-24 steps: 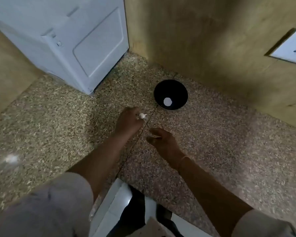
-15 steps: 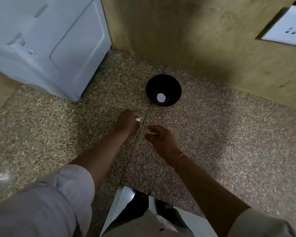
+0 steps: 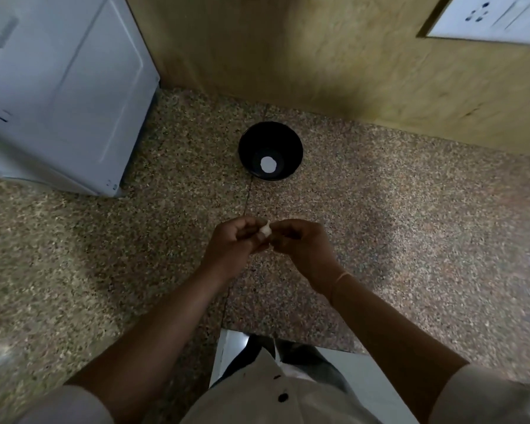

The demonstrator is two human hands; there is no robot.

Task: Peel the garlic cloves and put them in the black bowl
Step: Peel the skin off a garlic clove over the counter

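Note:
A small white garlic clove [image 3: 265, 229] is pinched between the fingertips of my left hand [image 3: 233, 242] and my right hand [image 3: 300, 243], which meet above the speckled stone counter. Both hands have curled fingers round the clove. The black bowl [image 3: 248, 142] stands farther back on the counter, beyond my hands and apart from them. A white round patch [image 3: 268, 164] shows at the bowl's bottom; whether it is garlic or a reflection I cannot tell.
A white appliance [image 3: 65, 96] stands at the back left on the counter [image 3: 410, 224]. A wooden wall [image 3: 318, 50] runs behind the bowl, with a white socket plate [image 3: 496, 16] at the top right. The counter's front edge [image 3: 288, 335] is near my body.
My two hands have come together; the right hand now also pinches the clove that the left hand held alone. The view has shifted, so the bowl appears farther from my hands.

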